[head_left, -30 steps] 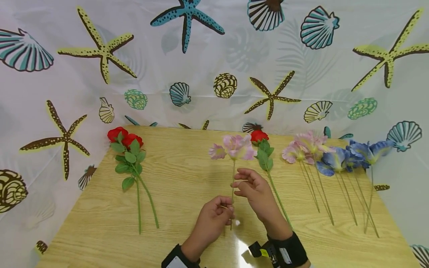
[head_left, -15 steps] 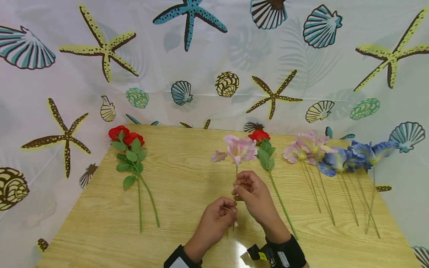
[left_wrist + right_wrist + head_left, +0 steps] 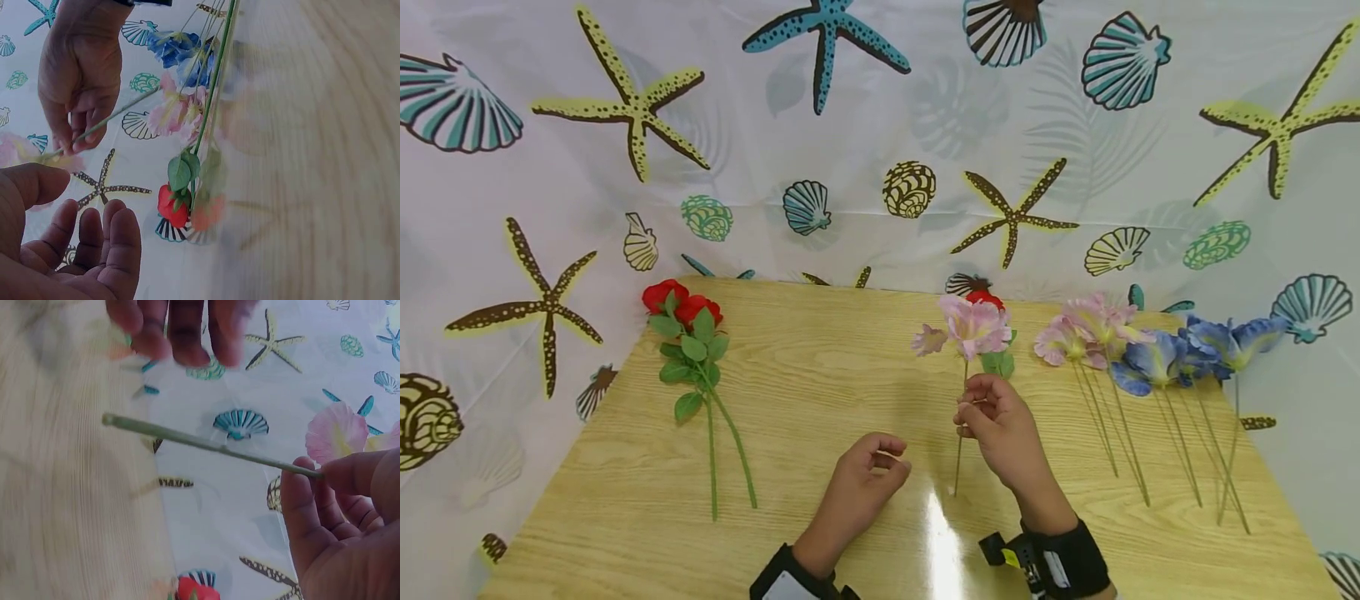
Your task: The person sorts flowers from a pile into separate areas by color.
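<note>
My right hand (image 3: 1003,429) pinches the thin green stem (image 3: 187,442) of a pink artificial flower (image 3: 976,327) between thumb and fingers. The bloom points away from me and the stem's lower end hangs free. To its left, my left hand (image 3: 861,479) holds nothing, its fingers loosely bent and the thumb apart from them in the left wrist view. Behind the held bloom lies a single red rose (image 3: 173,206) with green leaves, partly hidden by the flower and my right hand in the head view.
Two red roses (image 3: 677,304) lie at the left of the wooden table (image 3: 805,375). On the right are pink flowers (image 3: 1086,329) and several blue flowers (image 3: 1195,350), stems toward me. A white cloth (image 3: 865,242) with shells and starfish stands behind the table.
Both hands were on the pink flower's stem. The left hand has let go and drawn slightly left, while the right hand has carried the flower to the right, over the single rose.
</note>
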A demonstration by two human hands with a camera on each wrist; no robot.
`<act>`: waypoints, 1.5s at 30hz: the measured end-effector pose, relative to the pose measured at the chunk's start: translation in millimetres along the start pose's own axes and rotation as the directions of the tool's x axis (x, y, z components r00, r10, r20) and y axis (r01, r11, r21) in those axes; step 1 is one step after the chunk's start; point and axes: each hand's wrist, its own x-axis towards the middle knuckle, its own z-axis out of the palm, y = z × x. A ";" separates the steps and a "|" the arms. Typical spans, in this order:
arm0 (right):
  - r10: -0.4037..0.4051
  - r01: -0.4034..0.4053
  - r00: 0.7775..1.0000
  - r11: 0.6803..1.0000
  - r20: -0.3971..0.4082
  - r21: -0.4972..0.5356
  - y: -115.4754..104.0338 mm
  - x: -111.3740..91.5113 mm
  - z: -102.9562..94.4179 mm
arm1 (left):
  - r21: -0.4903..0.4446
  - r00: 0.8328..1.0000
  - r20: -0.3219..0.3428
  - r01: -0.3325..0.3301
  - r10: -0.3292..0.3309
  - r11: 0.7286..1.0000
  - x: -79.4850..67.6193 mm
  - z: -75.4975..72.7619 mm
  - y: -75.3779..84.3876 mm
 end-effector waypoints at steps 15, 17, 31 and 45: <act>0.137 -0.171 0.966 0.975 -0.221 -0.142 14.2 17.6 -103.6 | 0.227 0.952 -0.196 0.276 -0.234 0.934 -5.7 -119.4 -24.2; 0.133 -0.176 0.964 0.969 -0.232 -0.175 17.9 18.6 -115.8 | 0.245 0.940 -0.222 0.310 -0.258 0.919 -6.4 -139.8 -22.0; -0.035 -0.171 0.955 0.746 -0.294 -0.644 15.9 39.4 -184.7 | 0.700 0.940 -0.316 0.323 -0.130 0.637 -11.3 -169.7 -25.4; -0.167 -0.109 0.954 0.582 -0.250 -0.806 48.4 55.8 -201.7 | 0.803 0.955 -0.296 0.259 -0.019 0.537 -10.5 -165.8 -28.9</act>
